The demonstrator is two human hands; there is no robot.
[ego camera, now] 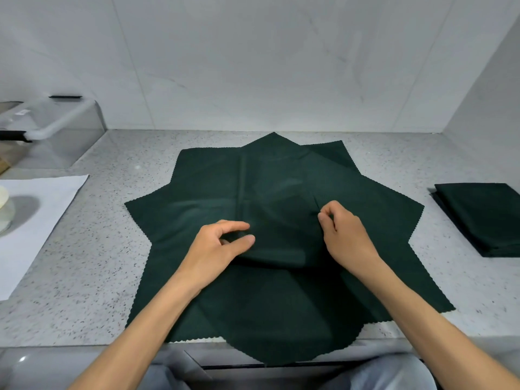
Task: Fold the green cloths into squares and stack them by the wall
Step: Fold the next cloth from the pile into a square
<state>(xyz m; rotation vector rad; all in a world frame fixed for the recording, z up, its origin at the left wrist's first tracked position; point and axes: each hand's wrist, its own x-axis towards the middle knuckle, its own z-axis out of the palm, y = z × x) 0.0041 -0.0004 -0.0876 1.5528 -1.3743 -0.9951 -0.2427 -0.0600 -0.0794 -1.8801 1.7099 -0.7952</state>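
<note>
Several dark green cloths (213, 190) with zigzag edges lie spread and overlapped at different angles on the speckled counter (107, 249), forming a star shape. The nearest corner hangs over the counter's front edge. My left hand (216, 249) pinches the top cloth between thumb and forefinger near the pile's middle. My right hand (343, 232) pinches a raised fold of the same cloth a little to the right. A stack of folded green cloths (481, 218) lies at the far right beside the side wall.
A white sheet (36, 215) lies at the left with a pale round object (4, 209) on it. A clear container with a white handle (59, 125) stands at the back left. The tiled back wall (253, 66) meets the counter behind the cloths.
</note>
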